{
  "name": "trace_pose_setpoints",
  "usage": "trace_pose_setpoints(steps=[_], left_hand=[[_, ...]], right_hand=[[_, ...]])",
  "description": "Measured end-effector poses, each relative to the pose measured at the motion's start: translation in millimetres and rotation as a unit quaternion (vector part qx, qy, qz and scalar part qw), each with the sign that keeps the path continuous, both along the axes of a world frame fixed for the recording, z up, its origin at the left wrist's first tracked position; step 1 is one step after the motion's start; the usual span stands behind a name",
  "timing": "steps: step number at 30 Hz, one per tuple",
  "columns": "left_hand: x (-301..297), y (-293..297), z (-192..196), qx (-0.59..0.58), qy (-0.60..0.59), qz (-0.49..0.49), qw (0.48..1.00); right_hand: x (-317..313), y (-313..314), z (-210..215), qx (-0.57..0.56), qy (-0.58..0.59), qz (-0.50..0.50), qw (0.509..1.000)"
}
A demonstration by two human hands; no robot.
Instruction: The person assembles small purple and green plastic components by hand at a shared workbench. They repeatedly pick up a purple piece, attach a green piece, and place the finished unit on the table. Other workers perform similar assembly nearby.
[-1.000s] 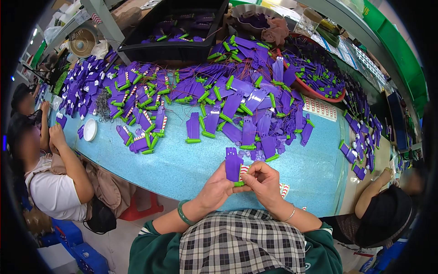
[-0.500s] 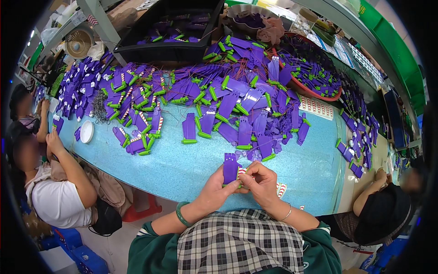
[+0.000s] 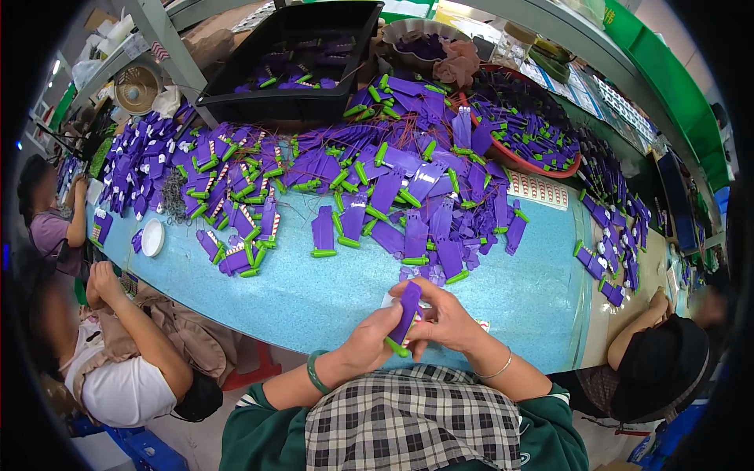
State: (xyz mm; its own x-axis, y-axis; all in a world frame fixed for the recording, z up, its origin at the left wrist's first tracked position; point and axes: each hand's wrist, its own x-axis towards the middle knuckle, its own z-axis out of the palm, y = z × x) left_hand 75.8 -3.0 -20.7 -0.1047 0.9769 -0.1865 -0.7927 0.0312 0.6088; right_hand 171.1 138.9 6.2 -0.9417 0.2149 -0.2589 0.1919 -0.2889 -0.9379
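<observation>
Pinching a purple plastic piece with a green end (image 3: 406, 314) between them, the left hand (image 3: 369, 339) and right hand (image 3: 449, 320) meet at the near edge of the blue desk (image 3: 330, 302), at about six o'clock in the view. The left hand grips the lower, green-tipped end; the right hand's fingers close on its upper side. A green bangle (image 3: 316, 372) rings the left wrist and a thin bracelet (image 3: 498, 366) the right.

Just under the hands lies a small white card with red marks (image 3: 481, 324). At two o'clock from them, a white sheet with rows of red marks (image 3: 539, 190) lies flat on the desk. Toward twelve o'clock, a loose heap of purple and green pieces (image 3: 393, 188) spreads across the desk, with red-and-white striped strips among those on the left.

Beyond it, a black tray (image 3: 290, 106) holds a few purple pieces. At one o'clock, a red round basin (image 3: 542, 166) is full of the same pieces. A small white dish (image 3: 152, 237) sits at ten o'clock. Other people sit at both ends of the desk.
</observation>
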Motion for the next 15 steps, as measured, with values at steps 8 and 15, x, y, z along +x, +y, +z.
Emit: trace_pose_setpoints(steps=[8,15], left_hand=[[5,8,-25,0.052,-0.21,-0.205,0.955],[-1,8,24,0.011,0.348,0.082,0.934]], right_hand=[[3,-8,-3,0.055,0.023,-0.023,0.998],[11,7,5,-0.186,0.058,-0.091,0.977]])
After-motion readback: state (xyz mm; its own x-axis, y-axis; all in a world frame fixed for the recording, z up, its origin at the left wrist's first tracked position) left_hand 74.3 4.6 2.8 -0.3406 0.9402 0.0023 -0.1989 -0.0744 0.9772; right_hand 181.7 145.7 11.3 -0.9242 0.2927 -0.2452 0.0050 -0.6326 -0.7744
